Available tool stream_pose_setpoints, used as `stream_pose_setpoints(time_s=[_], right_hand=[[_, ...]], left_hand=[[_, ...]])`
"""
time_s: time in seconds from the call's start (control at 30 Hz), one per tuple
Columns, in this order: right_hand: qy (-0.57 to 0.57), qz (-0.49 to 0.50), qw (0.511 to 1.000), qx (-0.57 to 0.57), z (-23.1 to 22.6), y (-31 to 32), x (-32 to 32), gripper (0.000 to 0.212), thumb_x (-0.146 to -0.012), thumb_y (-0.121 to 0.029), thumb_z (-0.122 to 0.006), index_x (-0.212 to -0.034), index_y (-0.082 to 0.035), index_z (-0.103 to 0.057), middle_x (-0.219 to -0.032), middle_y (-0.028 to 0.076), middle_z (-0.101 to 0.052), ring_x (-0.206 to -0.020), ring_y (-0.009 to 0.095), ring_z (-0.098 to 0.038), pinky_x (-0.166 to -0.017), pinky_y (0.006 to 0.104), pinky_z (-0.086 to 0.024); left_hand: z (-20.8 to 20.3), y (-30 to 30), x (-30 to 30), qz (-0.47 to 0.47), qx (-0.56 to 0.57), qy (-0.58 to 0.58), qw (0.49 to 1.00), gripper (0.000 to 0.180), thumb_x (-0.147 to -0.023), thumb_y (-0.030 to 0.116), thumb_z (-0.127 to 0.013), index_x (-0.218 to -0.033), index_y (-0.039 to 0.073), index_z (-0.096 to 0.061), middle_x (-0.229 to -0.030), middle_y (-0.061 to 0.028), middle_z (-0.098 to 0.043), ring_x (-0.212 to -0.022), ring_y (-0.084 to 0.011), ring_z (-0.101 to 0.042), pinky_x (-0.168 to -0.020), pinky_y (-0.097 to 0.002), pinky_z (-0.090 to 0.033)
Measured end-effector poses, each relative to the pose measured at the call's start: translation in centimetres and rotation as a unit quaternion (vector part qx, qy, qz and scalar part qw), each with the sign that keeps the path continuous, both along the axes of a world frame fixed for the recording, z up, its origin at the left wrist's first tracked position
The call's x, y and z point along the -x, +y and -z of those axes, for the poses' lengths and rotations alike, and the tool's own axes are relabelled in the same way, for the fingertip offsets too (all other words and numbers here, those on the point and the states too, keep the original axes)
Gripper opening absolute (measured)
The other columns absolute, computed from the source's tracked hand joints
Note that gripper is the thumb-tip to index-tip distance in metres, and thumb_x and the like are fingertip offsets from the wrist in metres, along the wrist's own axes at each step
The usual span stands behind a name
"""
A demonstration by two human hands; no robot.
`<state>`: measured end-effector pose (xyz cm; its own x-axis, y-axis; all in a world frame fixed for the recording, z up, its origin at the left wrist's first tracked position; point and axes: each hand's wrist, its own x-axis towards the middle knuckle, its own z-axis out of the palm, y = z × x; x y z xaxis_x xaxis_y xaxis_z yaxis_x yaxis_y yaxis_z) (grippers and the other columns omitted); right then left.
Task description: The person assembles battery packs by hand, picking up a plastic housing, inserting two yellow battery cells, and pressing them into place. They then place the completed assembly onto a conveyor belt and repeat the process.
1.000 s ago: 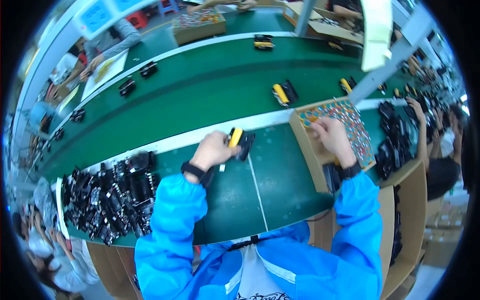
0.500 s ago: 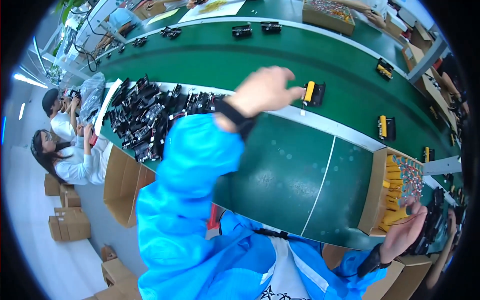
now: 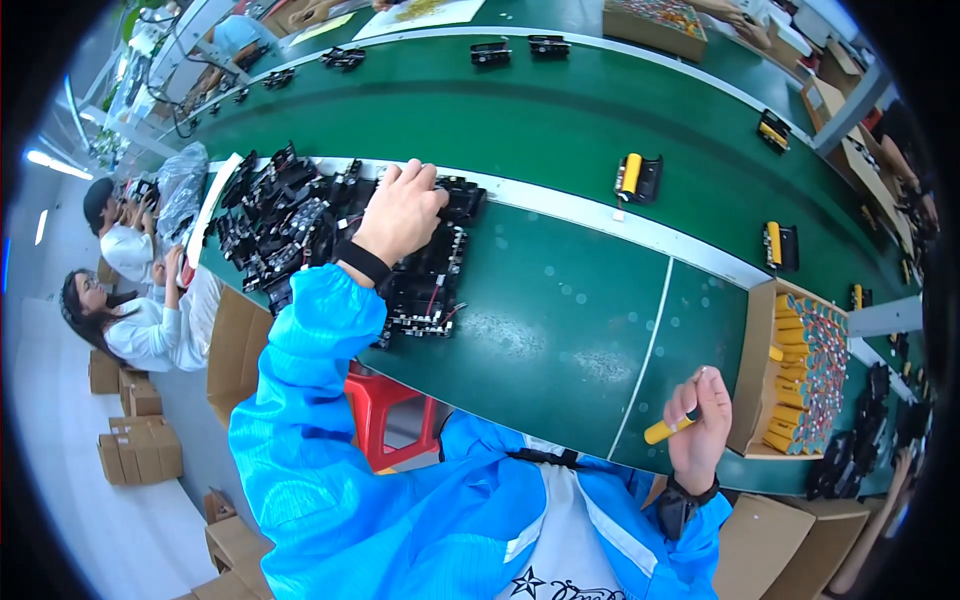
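My left hand (image 3: 402,212) is on the pile of black plastic housings (image 3: 285,205), its fingers curled over one black housing (image 3: 460,200) by the white rail; the fingertips are partly hidden. Between the thumb and fingers of my right hand (image 3: 703,420) is a yellow cylindrical battery (image 3: 662,432), tilted above the green table near its front edge. To the right of that hand stands a cardboard box (image 3: 752,375) with rows of yellow batteries (image 3: 795,380) inside.
Past the white rail (image 3: 630,228), a green conveyor belt (image 3: 540,130) carries black housings, several with yellow batteries (image 3: 630,178). A red stool (image 3: 375,415) stands below the table edge. Cardboard boxes (image 3: 140,455) lie on the floor; other people (image 3: 130,320) sit at left.
My left hand has moved from beside the belt's housing back left to the black pile. My right hand has come out of the box toward me with a yellow battery.
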<state>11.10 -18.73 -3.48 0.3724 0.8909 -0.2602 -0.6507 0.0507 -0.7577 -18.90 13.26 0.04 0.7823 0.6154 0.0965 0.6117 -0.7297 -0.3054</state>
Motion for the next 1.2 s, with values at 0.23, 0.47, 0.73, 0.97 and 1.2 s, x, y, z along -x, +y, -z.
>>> stream_pose_setpoints(time_s=[0.23,0.47,0.73,0.97,1.2], right_hand=[[0.016,0.079,0.996,0.04,0.7,-3.3,-0.2,0.011,-0.102,-0.015,-0.05,-0.104,-0.005,-0.055,-0.071,0.002,-0.048,-0.06,0.013,-0.048,-0.051,0.0267,-0.039],[-0.081,0.044,0.994,0.058,2.4,-1.7,0.4,0.011,-0.1,-0.011,-0.052,-0.102,-0.002,-0.058,-0.067,0.004,-0.053,-0.053,0.015,-0.054,-0.048,0.0291,-0.044],[-0.118,-0.019,0.99,0.068,2.8,-1.1,1.1,0.014,-0.101,-0.013,-0.053,-0.102,0.0,-0.058,-0.073,0.005,-0.06,-0.055,0.013,-0.057,-0.052,0.0262,-0.047],[-0.466,-0.003,0.877,0.117,3.8,2.2,1.8,0.01,-0.092,-0.013,-0.065,-0.098,-0.005,-0.066,-0.106,0.007,-0.062,-0.096,0.022,-0.056,-0.087,0.0323,-0.045],[-0.545,-0.036,0.813,0.2,4.9,4.4,2.8,0.008,-0.085,-0.013,-0.072,-0.092,-0.011,-0.072,-0.123,0.009,-0.056,-0.119,0.029,-0.043,-0.102,0.0388,-0.036]], left_hand=[[-2.6,-0.7,-2.8,0.084,0.006,-0.124,0.989,0.011,-0.073,0.013,-0.071,-0.084,0.011,-0.068,-0.086,-0.0033,-0.059,-0.095,-0.0237,-0.055,-0.084,-0.0384,-0.041],[-0.8,-15.5,-11.1,0.134,0.181,-0.157,0.962,0.008,-0.07,0.005,-0.063,-0.077,0.007,-0.062,-0.078,-0.0076,-0.058,-0.082,-0.0253,-0.057,-0.077,-0.0404,-0.042],[4.5,-19.7,-14.8,0.144,0.271,-0.235,0.922,0.02,-0.075,0.012,-0.07,-0.092,0.004,-0.063,-0.089,-0.0105,-0.056,-0.087,-0.0284,-0.055,-0.077,-0.0392,-0.044],[6.8,-18.6,-14.6,0.0,0.355,-0.248,0.902,0.045,-0.085,0.012,-0.068,-0.124,-0.005,-0.054,-0.105,-0.0196,-0.052,-0.094,-0.0361,-0.054,-0.083,-0.0428,-0.046],[6.9,-17.7,-13.6,0.023,0.46,-0.221,0.86,0.065,-0.083,0.003,-0.062,-0.139,-0.014,-0.034,-0.115,-0.0276,-0.047,-0.106,-0.0429,-0.05,-0.095,-0.0458,-0.043]])
